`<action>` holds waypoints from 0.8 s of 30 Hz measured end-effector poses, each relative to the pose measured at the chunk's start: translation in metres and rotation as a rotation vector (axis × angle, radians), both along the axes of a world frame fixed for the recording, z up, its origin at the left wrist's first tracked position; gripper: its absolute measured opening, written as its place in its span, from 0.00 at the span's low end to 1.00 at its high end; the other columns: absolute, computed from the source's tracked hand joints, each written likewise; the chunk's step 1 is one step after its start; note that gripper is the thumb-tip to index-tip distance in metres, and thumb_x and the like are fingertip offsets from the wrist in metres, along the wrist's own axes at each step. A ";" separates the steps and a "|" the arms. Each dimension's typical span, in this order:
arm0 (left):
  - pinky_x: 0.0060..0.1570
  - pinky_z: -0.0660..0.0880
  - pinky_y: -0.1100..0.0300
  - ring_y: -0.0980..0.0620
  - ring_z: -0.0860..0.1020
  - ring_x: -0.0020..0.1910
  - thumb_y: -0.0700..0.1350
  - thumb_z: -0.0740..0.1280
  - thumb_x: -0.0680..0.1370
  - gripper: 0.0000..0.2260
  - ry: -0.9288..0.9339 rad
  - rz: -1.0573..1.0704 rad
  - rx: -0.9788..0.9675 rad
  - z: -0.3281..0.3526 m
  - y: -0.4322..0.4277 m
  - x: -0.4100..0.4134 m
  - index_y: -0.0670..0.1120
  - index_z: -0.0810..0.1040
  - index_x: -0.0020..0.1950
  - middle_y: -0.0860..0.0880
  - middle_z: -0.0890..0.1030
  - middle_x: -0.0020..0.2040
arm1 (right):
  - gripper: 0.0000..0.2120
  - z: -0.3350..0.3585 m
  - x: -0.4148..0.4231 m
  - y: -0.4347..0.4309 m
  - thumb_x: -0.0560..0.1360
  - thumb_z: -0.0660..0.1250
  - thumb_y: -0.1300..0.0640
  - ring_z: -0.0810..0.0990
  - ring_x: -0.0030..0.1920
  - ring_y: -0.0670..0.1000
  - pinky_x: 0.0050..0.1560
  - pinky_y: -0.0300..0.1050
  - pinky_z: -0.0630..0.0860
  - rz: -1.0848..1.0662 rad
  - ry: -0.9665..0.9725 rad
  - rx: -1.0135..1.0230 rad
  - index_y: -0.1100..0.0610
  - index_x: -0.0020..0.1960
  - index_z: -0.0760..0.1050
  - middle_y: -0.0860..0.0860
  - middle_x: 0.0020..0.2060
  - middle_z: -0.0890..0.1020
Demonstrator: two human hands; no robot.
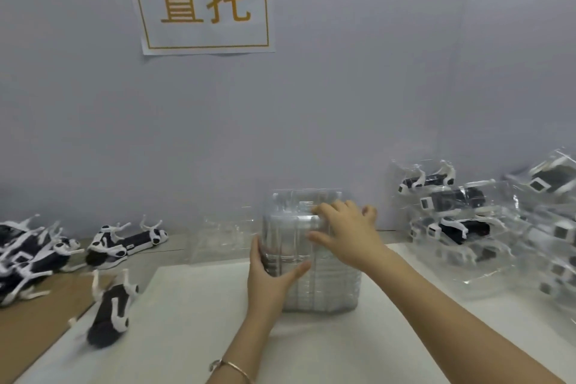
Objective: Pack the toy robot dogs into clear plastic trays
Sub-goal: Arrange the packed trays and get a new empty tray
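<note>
Left grip clasping tray stack side, right grip atop

A plain pale grey wall fills most of the frame — a white paper sign with gold characters hangs at upper centre. Below, a white worktop; brown cardboard lies lower left.

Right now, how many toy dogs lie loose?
At least 5: near dog on the left edge of the white sheet, two dogs behind it, and a tangled pile far left holding two or more; blur hides the count.
</note>
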State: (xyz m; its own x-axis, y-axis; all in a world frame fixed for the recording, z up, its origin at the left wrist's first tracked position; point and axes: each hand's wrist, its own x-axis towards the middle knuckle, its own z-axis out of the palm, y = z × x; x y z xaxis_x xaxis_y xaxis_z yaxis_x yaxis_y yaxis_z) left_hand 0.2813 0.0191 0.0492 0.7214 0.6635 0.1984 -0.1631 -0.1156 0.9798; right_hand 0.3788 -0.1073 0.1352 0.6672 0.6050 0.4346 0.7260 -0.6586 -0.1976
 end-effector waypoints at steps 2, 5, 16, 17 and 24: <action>0.65 0.70 0.59 0.54 0.73 0.67 0.60 0.81 0.51 0.59 -0.003 0.042 -0.003 -0.002 0.001 0.004 0.52 0.58 0.78 0.53 0.73 0.71 | 0.21 0.000 0.008 0.002 0.75 0.64 0.35 0.68 0.61 0.46 0.52 0.48 0.51 0.021 0.023 0.060 0.40 0.64 0.72 0.40 0.52 0.72; 0.64 0.71 0.60 0.54 0.75 0.65 0.60 0.80 0.52 0.58 -0.012 0.066 -0.021 -0.005 0.000 0.003 0.52 0.60 0.78 0.54 0.75 0.68 | 0.17 -0.003 0.012 0.001 0.73 0.67 0.35 0.67 0.56 0.42 0.46 0.45 0.47 0.030 0.024 0.150 0.39 0.59 0.75 0.38 0.47 0.70; 0.77 0.41 0.44 0.51 0.57 0.76 0.59 0.79 0.63 0.49 0.053 0.142 0.036 -0.006 -0.001 0.003 0.56 0.57 0.78 0.52 0.73 0.71 | 0.10 0.004 0.008 0.002 0.75 0.65 0.36 0.73 0.58 0.43 0.54 0.46 0.51 0.023 0.132 0.288 0.36 0.53 0.78 0.40 0.49 0.77; 0.76 0.37 0.46 0.52 0.59 0.76 0.59 0.79 0.63 0.50 0.052 0.131 0.031 -0.004 -0.002 0.003 0.55 0.56 0.78 0.52 0.73 0.71 | 0.14 0.004 0.007 0.001 0.75 0.61 0.34 0.72 0.61 0.43 0.61 0.49 0.49 -0.011 0.082 0.218 0.37 0.56 0.77 0.39 0.53 0.78; 0.75 0.48 0.37 0.52 0.61 0.75 0.71 0.78 0.50 0.63 0.063 0.048 0.121 0.005 -0.002 0.000 0.61 0.49 0.78 0.57 0.60 0.76 | 0.31 0.005 0.000 0.007 0.73 0.52 0.27 0.75 0.58 0.48 0.62 0.50 0.57 0.032 -0.176 -0.092 0.44 0.67 0.69 0.44 0.56 0.78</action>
State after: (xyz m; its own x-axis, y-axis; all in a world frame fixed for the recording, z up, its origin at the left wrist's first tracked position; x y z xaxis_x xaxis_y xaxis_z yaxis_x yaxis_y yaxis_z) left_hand 0.2816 0.0169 0.0545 0.7031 0.6713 0.2343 -0.0932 -0.2397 0.9664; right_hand 0.3786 -0.1000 0.1400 0.5658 0.6669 0.4848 0.7647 -0.6444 -0.0061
